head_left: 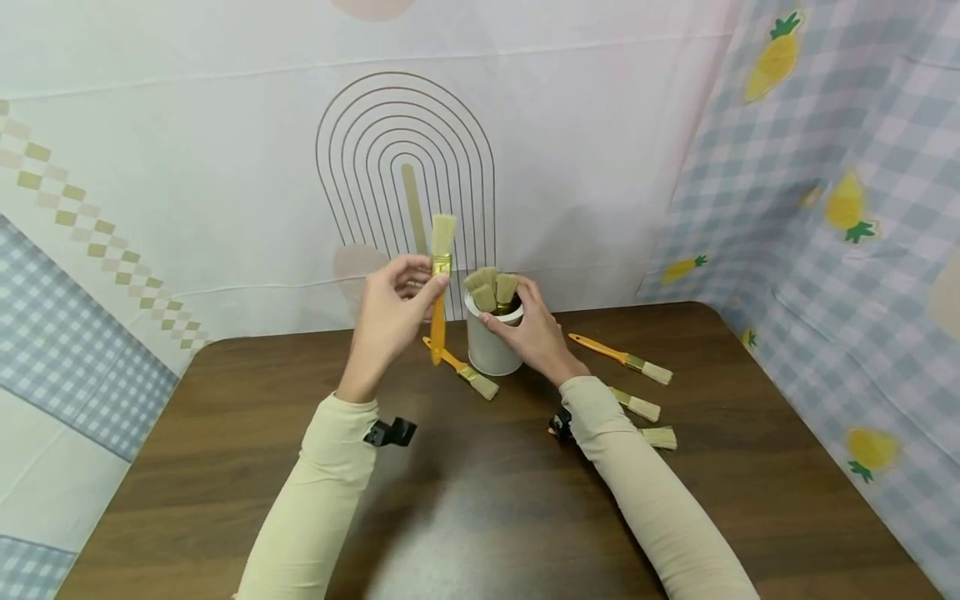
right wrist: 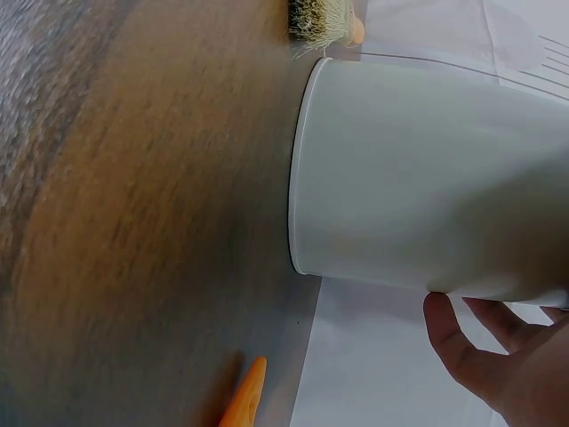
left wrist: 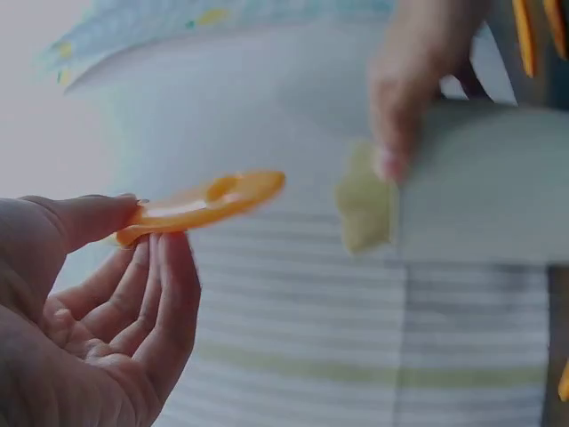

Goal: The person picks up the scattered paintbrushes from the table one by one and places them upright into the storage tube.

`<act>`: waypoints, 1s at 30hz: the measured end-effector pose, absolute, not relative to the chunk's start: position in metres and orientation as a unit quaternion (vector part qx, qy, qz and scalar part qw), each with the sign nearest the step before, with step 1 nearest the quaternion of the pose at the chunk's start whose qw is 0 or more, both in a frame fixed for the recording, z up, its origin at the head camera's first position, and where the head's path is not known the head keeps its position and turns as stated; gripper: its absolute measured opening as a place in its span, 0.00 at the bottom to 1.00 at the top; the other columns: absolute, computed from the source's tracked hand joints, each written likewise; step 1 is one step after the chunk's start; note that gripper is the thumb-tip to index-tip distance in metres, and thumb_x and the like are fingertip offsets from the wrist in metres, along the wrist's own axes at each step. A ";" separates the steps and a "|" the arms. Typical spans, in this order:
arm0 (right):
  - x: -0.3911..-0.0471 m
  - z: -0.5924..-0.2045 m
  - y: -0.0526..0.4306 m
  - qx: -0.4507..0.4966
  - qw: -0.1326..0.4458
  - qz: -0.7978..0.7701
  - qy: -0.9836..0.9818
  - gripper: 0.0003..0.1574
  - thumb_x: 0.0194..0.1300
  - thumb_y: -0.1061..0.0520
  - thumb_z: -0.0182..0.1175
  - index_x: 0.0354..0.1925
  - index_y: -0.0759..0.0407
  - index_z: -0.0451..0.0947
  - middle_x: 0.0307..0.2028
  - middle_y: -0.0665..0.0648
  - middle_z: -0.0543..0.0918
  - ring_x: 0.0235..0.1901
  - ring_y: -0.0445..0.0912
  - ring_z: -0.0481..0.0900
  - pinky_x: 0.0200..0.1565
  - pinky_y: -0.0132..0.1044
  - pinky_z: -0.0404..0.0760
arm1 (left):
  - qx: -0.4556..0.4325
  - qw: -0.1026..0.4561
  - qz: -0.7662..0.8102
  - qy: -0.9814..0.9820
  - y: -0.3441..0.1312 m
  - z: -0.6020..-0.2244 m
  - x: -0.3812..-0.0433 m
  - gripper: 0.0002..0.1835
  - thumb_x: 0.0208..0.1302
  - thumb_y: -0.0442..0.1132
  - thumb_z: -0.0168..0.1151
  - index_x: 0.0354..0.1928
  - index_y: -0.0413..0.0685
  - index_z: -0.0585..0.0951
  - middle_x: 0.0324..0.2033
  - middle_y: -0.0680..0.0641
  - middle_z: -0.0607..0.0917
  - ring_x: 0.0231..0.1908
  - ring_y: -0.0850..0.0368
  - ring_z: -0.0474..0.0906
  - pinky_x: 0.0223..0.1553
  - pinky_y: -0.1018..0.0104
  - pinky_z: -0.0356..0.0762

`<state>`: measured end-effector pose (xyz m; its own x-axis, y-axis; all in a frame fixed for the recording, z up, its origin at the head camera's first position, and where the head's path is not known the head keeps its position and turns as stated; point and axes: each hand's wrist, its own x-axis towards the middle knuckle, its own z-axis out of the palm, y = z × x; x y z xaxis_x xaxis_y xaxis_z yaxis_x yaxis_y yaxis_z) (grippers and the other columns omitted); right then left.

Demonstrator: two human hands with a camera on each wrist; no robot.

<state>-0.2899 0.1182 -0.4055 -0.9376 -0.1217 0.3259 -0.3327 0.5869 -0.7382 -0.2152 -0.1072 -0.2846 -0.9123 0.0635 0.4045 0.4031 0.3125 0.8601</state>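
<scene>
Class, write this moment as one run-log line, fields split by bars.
Left hand: pinches paintbrush, bristles up | right hand: holds pale can | inside can: bristle-up brushes | on table: loose brushes

Head view looks forward and down; both wrist views, closer, share the can (head_left: 491,346)

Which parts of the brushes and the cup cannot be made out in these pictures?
Head view: handles of the standing brushes, hidden by the cup.
Head view: part of the nearest lying brush, hidden by the right sleeve.
Left wrist view: fine detail of the bristles, blurred.
Right wrist view: the cup's mouth, cut off by the right edge.
</scene>
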 end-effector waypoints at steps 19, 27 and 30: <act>-0.289 -0.403 0.122 0.148 0.129 0.437 -0.878 0.61 0.63 0.20 0.63 0.81 0.47 0.59 0.79 0.49 0.59 0.68 0.58 0.74 0.62 0.63 0.77 | -0.190 0.222 -0.472 -0.832 -0.042 -0.304 -0.263 0.12 0.76 0.39 0.65 0.53 0.40 0.84 0.45 0.41 0.90 0.44 0.48 0.90 0.44 0.59 0.88; -0.290 -0.406 0.122 0.158 0.131 0.429 -0.880 0.57 0.67 0.26 0.65 0.82 0.48 0.58 0.79 0.53 0.59 0.68 0.58 0.73 0.63 0.62 0.77 | -0.183 0.189 -0.411 -0.873 -0.039 -0.312 -0.264 0.13 0.80 0.44 0.60 0.48 0.42 0.87 0.41 0.44 0.90 0.39 0.52 0.88 0.40 0.59 0.86; -0.289 -0.407 0.122 0.158 0.129 0.431 -0.879 0.55 0.68 0.29 0.66 0.82 0.47 0.58 0.79 0.52 0.59 0.68 0.58 0.74 0.61 0.62 0.78 | -0.188 0.187 -0.366 -0.892 -0.036 -0.310 -0.265 0.12 0.77 0.44 0.64 0.51 0.43 0.86 0.41 0.46 0.91 0.36 0.54 0.88 0.37 0.60 0.86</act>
